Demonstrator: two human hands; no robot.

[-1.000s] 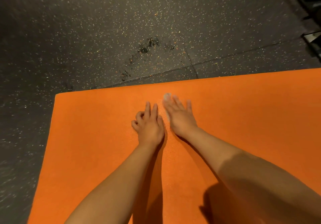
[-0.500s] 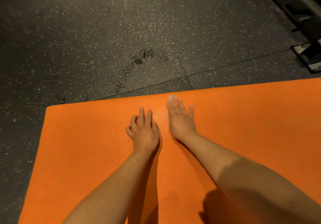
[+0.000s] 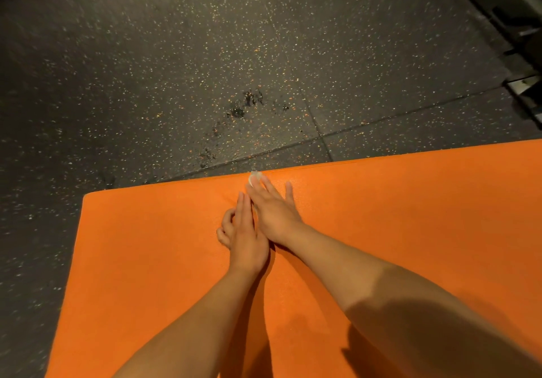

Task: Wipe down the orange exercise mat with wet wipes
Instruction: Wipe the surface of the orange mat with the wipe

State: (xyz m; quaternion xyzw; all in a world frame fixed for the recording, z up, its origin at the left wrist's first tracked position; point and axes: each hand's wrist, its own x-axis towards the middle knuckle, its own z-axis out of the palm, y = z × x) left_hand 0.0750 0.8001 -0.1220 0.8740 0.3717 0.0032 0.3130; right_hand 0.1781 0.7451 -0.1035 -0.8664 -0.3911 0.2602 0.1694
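While one wipe (image 3: 254, 177) shows, two hands (image 3: 247, 241) (image 3: 274, 216) press one mat (image 3: 416, 219).

The mat (image 3: 410, 216) is bright orange with a slightly bumpy top. It lies flat on the dark speckled floor (image 3: 176, 69). I can see its far left corner, and its far edge runs up toward the right with a thin seam along it. The wipe (image 3: 254, 177) is small, pale and crumpled. It sits on the mat right by the far edge. The straight fingers of the right hand (image 3: 272, 210) press on it, so only a little bit pokes out.
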